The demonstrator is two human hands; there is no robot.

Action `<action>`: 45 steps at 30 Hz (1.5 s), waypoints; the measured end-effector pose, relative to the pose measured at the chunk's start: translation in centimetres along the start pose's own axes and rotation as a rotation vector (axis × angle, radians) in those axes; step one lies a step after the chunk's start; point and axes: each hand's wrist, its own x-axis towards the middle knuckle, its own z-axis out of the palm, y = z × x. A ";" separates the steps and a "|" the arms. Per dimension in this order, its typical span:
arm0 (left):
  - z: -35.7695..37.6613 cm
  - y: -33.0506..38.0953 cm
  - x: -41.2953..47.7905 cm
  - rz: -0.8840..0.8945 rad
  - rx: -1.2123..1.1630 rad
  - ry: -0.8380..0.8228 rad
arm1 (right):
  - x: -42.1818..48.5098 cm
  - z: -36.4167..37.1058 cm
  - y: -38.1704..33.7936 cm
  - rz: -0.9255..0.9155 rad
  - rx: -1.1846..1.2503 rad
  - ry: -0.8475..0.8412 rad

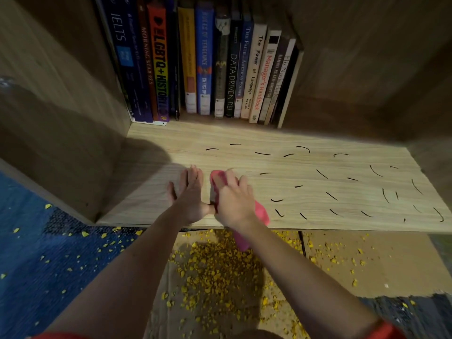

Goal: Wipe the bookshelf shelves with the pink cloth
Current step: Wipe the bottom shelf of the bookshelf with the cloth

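Lower compartment of wooden bookshelf: shelf board (244, 137) with a row of books (231, 69) upright at the back. Pink cloth (262, 212) lies bunched on the board near the front edge, left of centre, one end hanging over the edge. Right hand (232, 199) sits on top, fingers curled over the bunch, gripping and pressing it down. Left hand (189, 193) just beside it, flat on bare wood, fingers straight, holding nothing; thumb at or against the right hand. Short black marks (331, 196) scatter across the board to the right; none seen under the hands. Judgement: cloth light, soft, limp, likely to fold and drag; best held over the bunched middle under palm pressure, loose tail gathered in. Marks probably need firm rubbing. Yellow crumbs (215, 260) on floor below
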 end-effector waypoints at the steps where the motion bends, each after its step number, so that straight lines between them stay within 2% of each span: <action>1: 0.0 0.0 0.0 0.001 -0.012 0.003 | -0.5 0.2 0.5 -0.034 0.001 0.017; 3: 0.0 -0.1 0.0 0.011 -0.045 0.009 | 0.5 -0.1 2.4 0.035 0.024 0.044; 5: 0.1 -0.2 -0.1 0.021 -0.067 0.011 | 2.5 -0.9 4.2 0.192 0.075 0.018; 7: 0.0 -0.2 0.0 0.022 -0.069 0.014 | 3.6 -1.0 4.4 0.267 0.051 -0.009; 9: 0.1 -0.1 -0.1 0.020 -0.061 0.014 | 2.8 -0.5 3.0 0.212 0.018 0.014; 12: 0.1 -0.1 0.0 0.014 -0.034 0.010 | -0.1 0.3 1.3 -0.017 -0.034 0.038; 14: 0.1 -0.2 0.1 0.014 -0.037 0.005 | -0.2 0.3 1.7 -0.060 -0.069 0.043; 20: 0.2 -0.4 0.2 0.012 -0.039 -0.010 | 2.9 -0.7 1.7 0.226 -0.017 0.005; 21: 0.2 -0.4 0.2 0.009 -0.047 -0.015 | 2.6 -0.8 1.2 0.214 -0.006 0.002; 25: 0.1 -0.2 0.3 0.004 -0.053 -0.009 | -0.2 -0.1 0.9 -0.059 -0.099 0.017; 26: 0.1 -0.3 0.3 0.006 -0.059 -0.006 | 0.1 -0.2 1.6 -0.052 -0.095 0.030; 31: 0.1 -0.4 0.2 0.013 -0.071 -0.021 | 3.1 -1.0 3.5 0.256 -0.054 -0.022; 33: 0.1 -0.3 0.2 0.011 -0.072 -0.028 | 2.5 -0.8 2.2 0.219 -0.061 -0.024; 36: 0.1 -0.3 0.3 0.002 -0.052 -0.019 | 0.4 -0.1 0.8 0.004 -0.109 -0.011; 37: 0.1 -0.2 0.3 0.003 -0.053 -0.020 | 0.4 -0.2 1.2 -0.010 -0.098 0.013; 42: 0.0 -0.3 0.1 0.013 -0.068 -0.022 | 3.7 -0.9 3.7 0.275 -0.012 -0.014; 45: 0.0 -0.1 0.2 0.001 -0.051 -0.026 | 2.3 -0.4 2.1 0.217 -0.034 -0.021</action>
